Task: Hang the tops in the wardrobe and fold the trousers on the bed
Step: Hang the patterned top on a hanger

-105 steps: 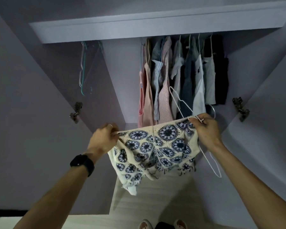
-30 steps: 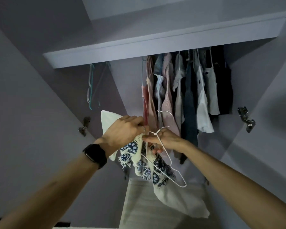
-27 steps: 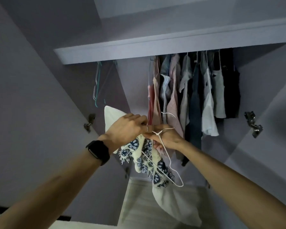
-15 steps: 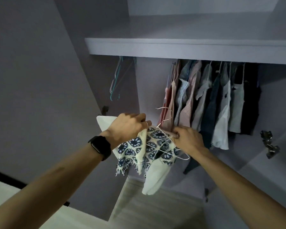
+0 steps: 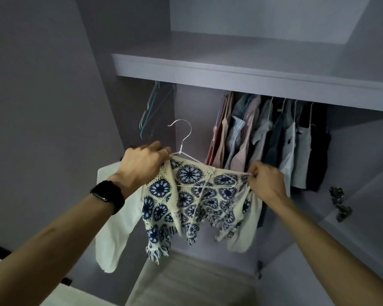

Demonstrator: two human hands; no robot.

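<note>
Holding the top [image 5: 186,195] spread between them, both hands are up in front of the open wardrobe [image 5: 192,111]. The left hand [image 5: 142,164], a black watch [image 5: 106,194] on its wrist, curls its fingers round the top's left shoulder together with the hanger's arm there. The right hand [image 5: 266,182] pinches a thin strap or edge of the top beside the hanger's other end.

The hanger [image 5: 181,138] is thin white wire. Its hook stands free just beside the left hand, and its frame lies against the patterned knit. Whether the right shoulder is seated on it I cannot tell.

The top looks light and limp: an open knit with a fringed hem and plain cream sleeves drooping on either side. Such cloth probably slips off smooth wire and snags on its ends, so the shoulders want seating first. The neck under the hook is then the likeliest hold, not the strap or fringe.

Farther in, clothes [image 5: 274,138] hang packed at the right and spare hangers [image 5: 150,115] at the left, with a gap between them. The shelf [image 5: 230,71] above hides the rail.
</note>
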